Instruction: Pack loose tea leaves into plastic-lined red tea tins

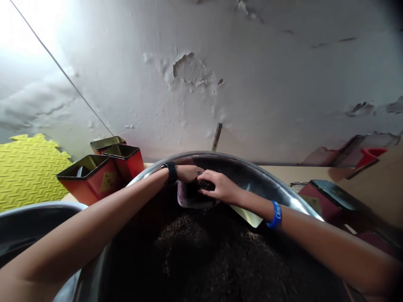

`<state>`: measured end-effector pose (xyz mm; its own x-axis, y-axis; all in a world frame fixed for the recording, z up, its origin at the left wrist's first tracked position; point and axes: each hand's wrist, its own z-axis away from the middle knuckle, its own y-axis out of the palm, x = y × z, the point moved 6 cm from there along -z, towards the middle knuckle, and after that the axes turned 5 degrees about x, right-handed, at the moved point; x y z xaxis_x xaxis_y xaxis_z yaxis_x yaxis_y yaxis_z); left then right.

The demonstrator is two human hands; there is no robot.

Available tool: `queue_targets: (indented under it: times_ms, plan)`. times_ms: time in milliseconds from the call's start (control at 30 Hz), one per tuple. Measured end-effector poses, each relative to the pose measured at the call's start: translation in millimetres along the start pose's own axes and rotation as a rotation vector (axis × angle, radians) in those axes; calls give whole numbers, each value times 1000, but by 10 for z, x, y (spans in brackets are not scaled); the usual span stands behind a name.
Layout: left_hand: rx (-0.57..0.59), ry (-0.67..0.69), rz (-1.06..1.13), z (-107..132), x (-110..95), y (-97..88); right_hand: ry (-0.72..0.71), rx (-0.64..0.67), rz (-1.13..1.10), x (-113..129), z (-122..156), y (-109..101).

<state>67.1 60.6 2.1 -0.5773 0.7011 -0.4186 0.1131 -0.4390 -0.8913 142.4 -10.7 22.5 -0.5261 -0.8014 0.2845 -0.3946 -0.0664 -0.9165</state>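
Observation:
A big steel basin (283,191) in front of me is heaped with dark loose tea leaves (214,256). Over its far side my left hand (188,173), with a black watch on the wrist, grips a small pouch or container (192,200) by its rim. My right hand (220,186), with a blue wristband, is closed in a pinch on a clump of the tea leaves at the container's mouth. A gold-coloured foil piece (250,216) shows under my right wrist.
Three open red tins (94,180) with dark gold rims stand at the left behind a second steel basin (28,218). A yellow foam mat (28,167) lies far left. A closed red tin (330,201) lies at the right. A peeling white wall rises behind.

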Motion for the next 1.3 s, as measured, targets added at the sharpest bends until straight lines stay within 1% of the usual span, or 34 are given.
queue_targets:
  times_ms: [100, 133, 233, 267, 300, 367, 433, 467, 533, 633, 700, 767, 833, 900, 967, 1033, 1067, 1133, 1200, 1233, 1300]
  plan:
    - [-7, -32, 27, -34, 69, 7, -56, 59, 155, -84, 20, 28]
    - [-18, -29, 22, -39, 88, -6, -65, 46, 173, -76, 31, -7]
    - [-37, 7, -10, -40, 118, -47, -34, -62, 175, -17, 69, -213]
    - [-36, 10, -8, -38, 127, -53, -13, -72, 183, 2, 78, -265]
    - [-33, 1, 5, -35, 136, -55, 10, -45, 199, 16, 83, -284]
    - [-23, -49, 53, -29, 153, -46, 44, 94, 242, 32, 88, -223]
    - [-15, -107, 95, -21, 147, -22, 59, 227, 289, 46, 99, -95]
    - [-15, -125, 114, -20, 130, -8, 67, 261, 311, 53, 103, -30]
    - [-28, -136, 147, -25, 79, 23, 91, 282, 329, 62, 105, 90]
    - [-63, -143, 156, -57, 18, 73, 130, 349, 237, 54, 118, 260]
    - [-82, -150, 136, -88, 7, 100, 163, 394, 169, 32, 128, 313]
    - [-92, -137, 126, -115, 1, 111, 193, 384, 202, 10, 123, 281]
    - [-80, -97, 147, -131, -15, 119, 186, 290, 298, 25, 98, 179]
    - [-58, -58, 174, -135, -42, 129, 140, 215, 340, 73, 79, 114]
    - [-48, -51, 171, -133, -66, 142, 114, 254, 304, 90, 84, 156]
    - [-50, -76, 149, -135, -75, 156, 140, 330, 273, 50, 108, 246]
    - [-53, -88, 137, -139, -75, 161, 163, 344, 276, 17, 119, 276]
    - [-56, -102, 126, -148, -64, 164, 201, 325, 318, -46, 130, 289]
    - [-50, -104, 125, -151, -37, 152, 201, 283, 383, -61, 127, 253]
    - [-46, -98, 125, -147, -23, 140, 175, 257, 411, -33, 122, 226]
    - [-44, -79, 119, -125, 1, 104, 60, 203, 444, 108, 115, 189]
